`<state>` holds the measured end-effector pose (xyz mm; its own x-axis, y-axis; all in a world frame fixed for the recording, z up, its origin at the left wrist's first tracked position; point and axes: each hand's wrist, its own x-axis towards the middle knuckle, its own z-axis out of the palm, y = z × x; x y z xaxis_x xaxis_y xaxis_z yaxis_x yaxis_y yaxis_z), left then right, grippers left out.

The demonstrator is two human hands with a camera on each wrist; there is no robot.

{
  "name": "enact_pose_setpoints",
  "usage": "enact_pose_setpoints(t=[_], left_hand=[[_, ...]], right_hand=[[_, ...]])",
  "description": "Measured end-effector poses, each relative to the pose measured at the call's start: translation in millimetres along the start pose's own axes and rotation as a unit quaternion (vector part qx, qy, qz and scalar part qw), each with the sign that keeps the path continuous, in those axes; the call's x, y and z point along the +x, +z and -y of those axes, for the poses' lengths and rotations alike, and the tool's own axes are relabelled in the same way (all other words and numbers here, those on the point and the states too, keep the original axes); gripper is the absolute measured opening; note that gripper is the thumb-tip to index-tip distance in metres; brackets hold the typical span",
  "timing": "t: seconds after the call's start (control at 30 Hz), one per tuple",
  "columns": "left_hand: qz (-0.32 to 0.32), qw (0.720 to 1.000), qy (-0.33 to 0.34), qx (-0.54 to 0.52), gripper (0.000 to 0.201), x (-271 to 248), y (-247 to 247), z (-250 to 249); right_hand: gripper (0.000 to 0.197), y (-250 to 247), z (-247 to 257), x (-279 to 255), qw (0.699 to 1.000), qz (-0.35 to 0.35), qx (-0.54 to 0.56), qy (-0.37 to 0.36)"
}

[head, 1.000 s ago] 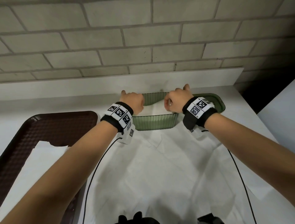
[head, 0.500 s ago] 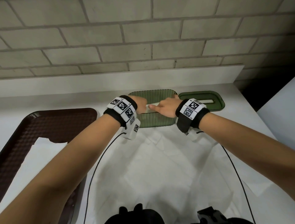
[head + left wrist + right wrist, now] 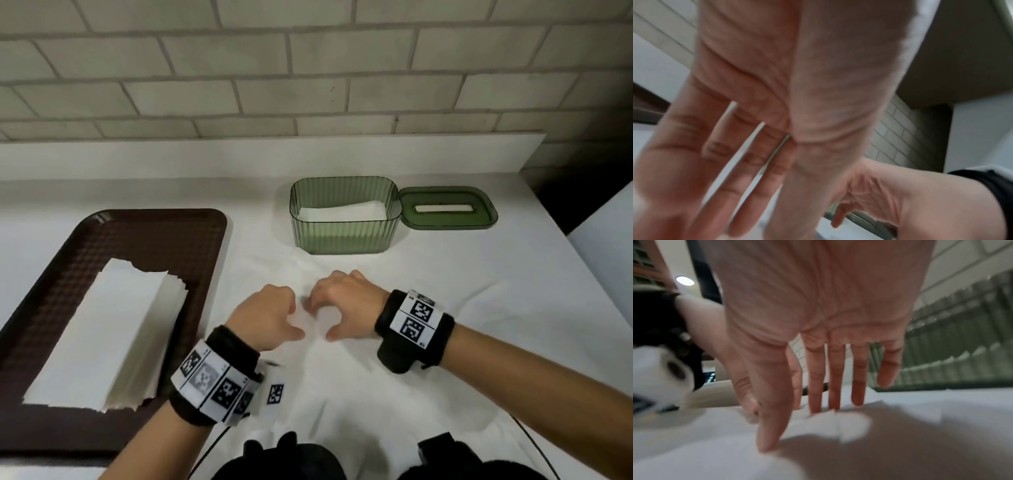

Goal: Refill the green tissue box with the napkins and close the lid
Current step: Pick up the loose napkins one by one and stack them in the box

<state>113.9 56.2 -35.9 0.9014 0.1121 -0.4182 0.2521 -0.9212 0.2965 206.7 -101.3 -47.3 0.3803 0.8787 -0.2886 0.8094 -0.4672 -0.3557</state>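
Observation:
The green tissue box stands open at the back of the table, and white napkins lie inside it. Its green lid with a slot lies flat just right of the box. A stack of white napkins rests on the brown tray at the left. My left hand and right hand hover side by side over the white table cover, well in front of the box. Both hold nothing. In the right wrist view the right hand's straight fingertips touch the white cover, with the box behind.
A white sheet covers the table under my hands. A raised white ledge and a brick wall run behind the box. The table's right edge drops off past the lid. Black cables trail from my wrists.
Both hands have left the box and drawn back toward me to the middle of the table. The napkins they were pressing stay inside the box.

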Motion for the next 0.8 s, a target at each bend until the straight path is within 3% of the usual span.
enact_pose_setpoints(t=[0.1,0.2,0.3,0.37,0.47,0.6,0.7,0.8], left_hand=[[-0.049,0.994,-0.038,-0.088,0.053,-11,21,11],[-0.076,0.982,-0.043,-0.167,0.055,-18,32,13],[-0.116,0.966,-0.051,-0.223,0.030,-16,39,14],[-0.129,0.963,-0.057,-0.229,0.006,-12,41,17],[-0.139,0.952,-0.061,-0.264,0.013,-6,37,18],[-0.133,0.946,-0.078,-0.287,0.023,0,30,13],[-0.114,0.950,-0.087,-0.277,0.032,5,30,6],[-0.119,0.948,-0.072,-0.288,0.025,6,30,0]], right_hand=[[0.047,8,9,1,0.999,-0.007,-0.021,0.023],[0.027,8,12,-1,0.999,-0.030,-0.034,0.030],[0.013,6,10,-5,0.998,-0.053,-0.012,0.035],[0.021,5,9,-10,0.996,-0.058,0.051,0.042],[0.030,2,2,-19,0.986,-0.092,0.132,0.049],[0.034,-10,-18,-25,0.978,-0.146,0.128,0.074],[0.033,-8,-29,-22,0.975,-0.137,0.135,0.106],[0.033,-1,-33,-22,0.968,-0.126,0.173,0.128]])
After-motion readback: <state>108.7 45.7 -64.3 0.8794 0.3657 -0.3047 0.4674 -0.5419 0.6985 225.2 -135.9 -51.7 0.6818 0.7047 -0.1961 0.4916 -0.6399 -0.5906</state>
